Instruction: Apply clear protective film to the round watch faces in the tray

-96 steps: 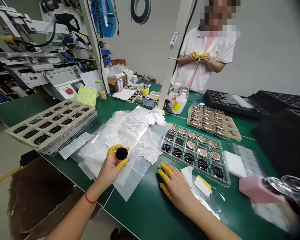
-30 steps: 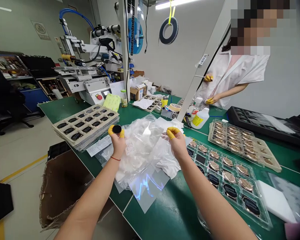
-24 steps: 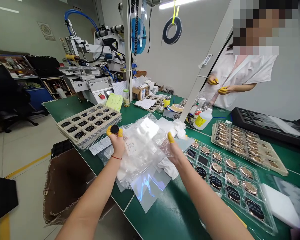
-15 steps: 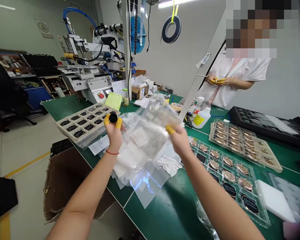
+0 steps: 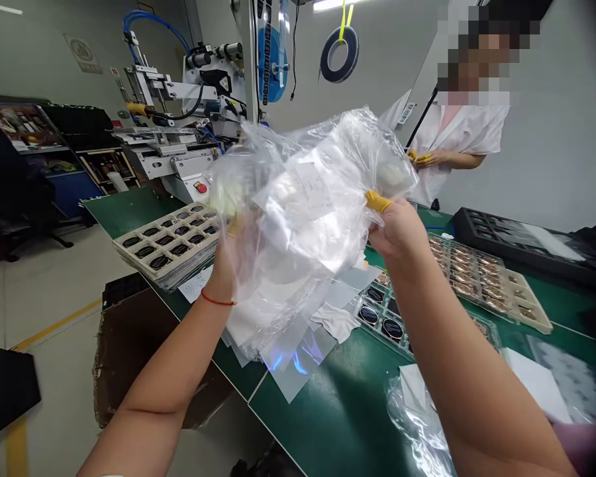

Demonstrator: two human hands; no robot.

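A large clear plastic bag (image 5: pixel 312 225), crumpled and with white sheets or packing showing through it, is raised above the table. My right hand (image 5: pixel 397 222), with yellow covers on its fingertips, is closed on the bag's right side. My left hand (image 5: pixel 238 248) is at the bag's left side, seen through film and blurred. Its fingers are largely hidden, and I cannot make out whether the dark disc is still in them. Below the bag lie more clear film, a white cloth (image 5: pixel 334 322) and a translucent sheet (image 5: pixel 295 364).
At left stands a stack of beige trays (image 5: pixel 171 242) with dark oval pieces. Clear trays (image 5: pixel 387 318) with round parts and a black tray (image 5: pixel 526 248) lie at right. A machine (image 5: pixel 179 132) stands at the back left. A co-worker (image 5: pixel 457 139) stands behind the table.
The bag has been lifted and spread toward the camera, covering the bottles and boxes behind. My right hand rose and moved right. My left hand, which held a small dark disc, is now behind film.
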